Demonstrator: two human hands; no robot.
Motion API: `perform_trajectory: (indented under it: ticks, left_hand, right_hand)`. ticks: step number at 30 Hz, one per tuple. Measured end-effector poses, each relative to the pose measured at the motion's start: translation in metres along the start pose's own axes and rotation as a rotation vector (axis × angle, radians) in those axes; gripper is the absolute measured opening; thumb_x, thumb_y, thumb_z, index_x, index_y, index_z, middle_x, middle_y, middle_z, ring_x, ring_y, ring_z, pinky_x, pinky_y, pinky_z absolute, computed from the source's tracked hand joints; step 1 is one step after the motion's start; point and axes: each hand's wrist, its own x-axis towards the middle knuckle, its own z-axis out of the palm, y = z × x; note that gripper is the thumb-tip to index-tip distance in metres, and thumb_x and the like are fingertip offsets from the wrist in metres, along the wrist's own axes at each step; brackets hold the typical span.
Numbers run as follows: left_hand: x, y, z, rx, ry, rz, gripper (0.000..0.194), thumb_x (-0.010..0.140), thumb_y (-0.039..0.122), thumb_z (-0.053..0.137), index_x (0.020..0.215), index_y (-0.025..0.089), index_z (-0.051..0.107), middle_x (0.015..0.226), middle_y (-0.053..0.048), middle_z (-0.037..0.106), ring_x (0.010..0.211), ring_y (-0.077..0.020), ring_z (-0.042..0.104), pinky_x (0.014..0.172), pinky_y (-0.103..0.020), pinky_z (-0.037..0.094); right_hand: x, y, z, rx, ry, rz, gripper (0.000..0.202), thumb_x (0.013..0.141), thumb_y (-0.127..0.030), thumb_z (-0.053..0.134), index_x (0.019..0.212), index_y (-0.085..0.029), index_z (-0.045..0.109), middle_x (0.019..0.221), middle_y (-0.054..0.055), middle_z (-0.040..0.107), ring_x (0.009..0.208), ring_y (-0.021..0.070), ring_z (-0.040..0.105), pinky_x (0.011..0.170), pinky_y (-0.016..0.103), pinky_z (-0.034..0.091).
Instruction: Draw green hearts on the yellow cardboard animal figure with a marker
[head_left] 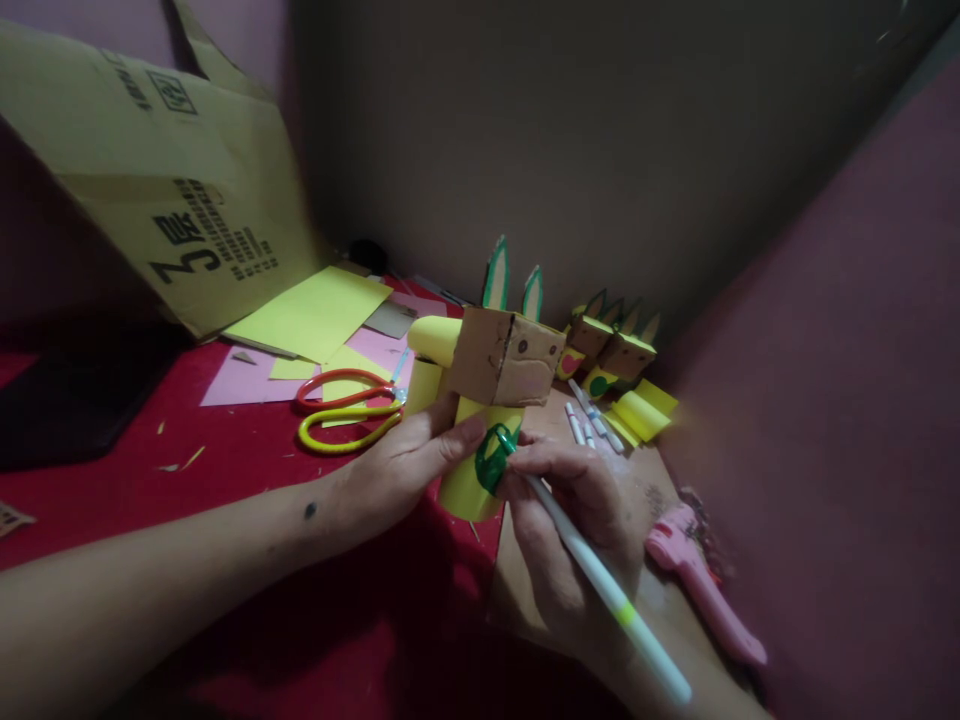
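Note:
In the middle of the head view, a cardboard animal figure has a box head, two green-edged ears, a drawn face and a yellow paper tube body. My left hand is closed around that body from the left, thumb on its front. A white marker is pinched in my right hand, its tip on a green patch on the body. The patch shows a small yellow area inside. Red-and-yellow-handled scissors lie left of the figure, their blades partly covered by paper.
A large printed cardboard piece stands at the back left. Yellow sheets and pink paper lie on the red cloth. Similar figures, several markers, folded yellow paper and a pink glue gun are on the right.

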Motion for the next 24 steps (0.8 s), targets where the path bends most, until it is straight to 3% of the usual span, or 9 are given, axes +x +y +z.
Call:
perform_trajectory:
  ticks: [9,16,24]
  left_hand:
    - [-0.0016,0.0020,0.0003,0.011,0.002,-0.022,0.067,0.099,0.071,0.057,0.143,0.021,0.067,0.147,-0.014,0.070,0.133,-0.0371,0.065,0.117,-0.046,0.051]
    - [-0.0010,-0.0020,-0.0016,-0.007,-0.017,-0.004,0.068,0.099,0.070,0.057,0.144,0.020,0.065,0.151,-0.013,0.067,0.139,-0.0374,0.060,0.121,-0.047,0.047]
    - [-0.0013,0.0034,-0.0003,0.037,0.005,0.006,0.063,0.101,0.069,0.056,0.138,0.020,0.069,0.144,-0.013,0.073,0.134,-0.0356,0.064,0.120,-0.045,0.048]
  right_hand:
    - [0.0005,-0.0003,0.0018,0.009,0.038,0.012,0.029,0.095,-0.005,0.062,0.110,-0.029,0.067,0.091,-0.002,0.068,0.079,0.0132,0.068,0.071,0.024,0.058]
    - [-0.0001,0.0010,0.0015,-0.017,0.026,-0.006,0.032,0.093,-0.003,0.062,0.111,-0.028,0.066,0.092,-0.003,0.067,0.078,0.0102,0.067,0.071,0.020,0.057]
    - [0.0004,0.0007,-0.0013,-0.014,-0.021,-0.047,0.031,0.093,-0.003,0.059,0.111,-0.027,0.066,0.092,-0.002,0.066,0.085,0.0124,0.065,0.077,0.023,0.055]
